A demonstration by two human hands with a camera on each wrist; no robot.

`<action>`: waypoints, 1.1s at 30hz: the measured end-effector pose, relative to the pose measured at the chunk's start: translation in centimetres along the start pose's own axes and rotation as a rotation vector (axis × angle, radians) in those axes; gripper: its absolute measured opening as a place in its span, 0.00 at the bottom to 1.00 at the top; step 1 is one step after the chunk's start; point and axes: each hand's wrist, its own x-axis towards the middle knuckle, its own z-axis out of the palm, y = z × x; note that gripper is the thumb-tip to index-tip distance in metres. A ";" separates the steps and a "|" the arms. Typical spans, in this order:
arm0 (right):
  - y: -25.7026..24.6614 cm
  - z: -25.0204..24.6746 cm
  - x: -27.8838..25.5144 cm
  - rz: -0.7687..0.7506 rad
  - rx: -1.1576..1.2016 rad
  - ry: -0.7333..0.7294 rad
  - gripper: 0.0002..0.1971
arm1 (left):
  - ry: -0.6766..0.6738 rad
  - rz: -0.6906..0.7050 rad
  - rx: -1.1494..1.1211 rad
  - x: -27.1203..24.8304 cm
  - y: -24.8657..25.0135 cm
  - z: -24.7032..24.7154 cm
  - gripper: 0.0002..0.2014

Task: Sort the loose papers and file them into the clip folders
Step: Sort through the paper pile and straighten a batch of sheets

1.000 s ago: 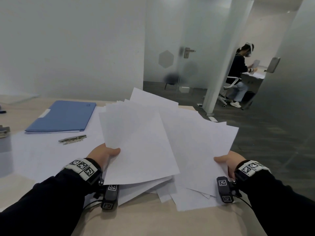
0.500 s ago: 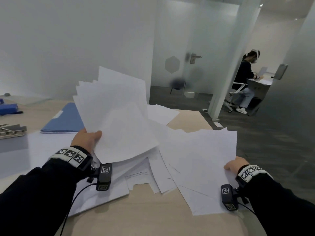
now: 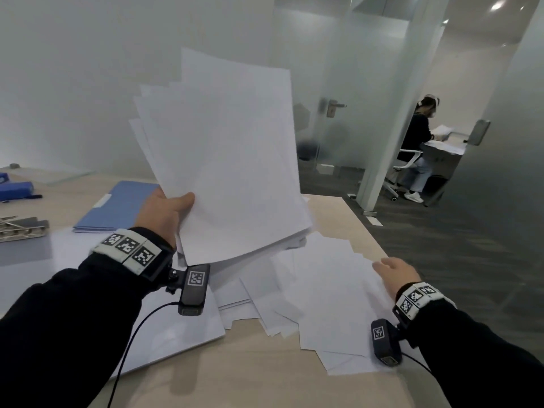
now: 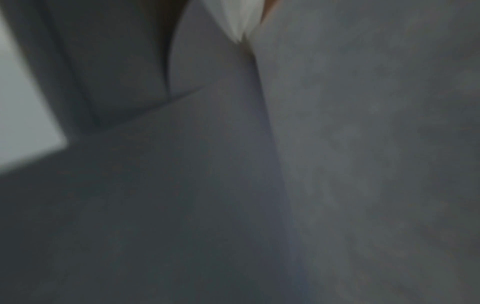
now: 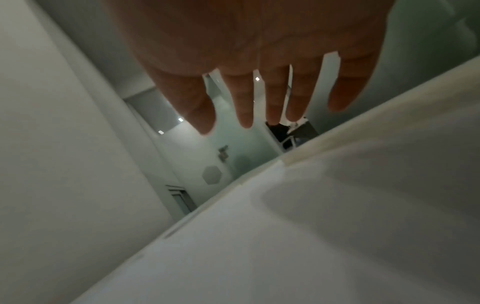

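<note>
your left hand [image 3: 164, 214] grips a fanned stack of papers [image 3: 226, 160], thumb on the front sheet near its lower left corner, the other fingers hidden behind. the stack is lifted off the table [image 3: 265, 375] and tilted up, its lower edge just above the loose sheets [image 3: 323, 293] that lie spread across the table's right side. your left wrist view shows only blurred paper close up.

your right hand [image 3: 396, 275] is flat and relaxed, fingers straight and slightly spread, holding nothing; it sits at the right edge of the loose sheets. your right wrist view shows the fingers [image 5: 244, 98] extended above the paper [image 5: 311, 236], and whether they touch it is hard to tell.

a blue folder [image 3: 117, 206] lies closed on the table behind your left hand. a metal clip [image 3: 22, 228] lies at the far left, well apart from the sheets. beyond a glass partition, another person [image 3: 418, 142] sits at a desk.
</note>
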 end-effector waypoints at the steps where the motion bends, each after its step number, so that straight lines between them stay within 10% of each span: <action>1: -1.2 0.1 -0.6 -0.051 0.135 -0.022 0.19 | -0.036 -0.013 0.003 -0.5 -0.3 0.7 0.14; 7: -8.3 1.1 -4.6 -0.203 0.741 -0.365 0.25 | -0.192 -0.099 0.053 -3.7 -3.7 4.9 0.11; 20: -8.9 2.1 -6.9 -0.486 0.861 -0.193 0.21 | -0.406 -0.135 0.129 -6.8 -5.1 7.0 0.19; 33: -10.3 2.1 -6.1 -0.467 0.771 -0.175 0.20 | -0.284 -0.106 0.107 -6.3 -4.8 8.1 0.16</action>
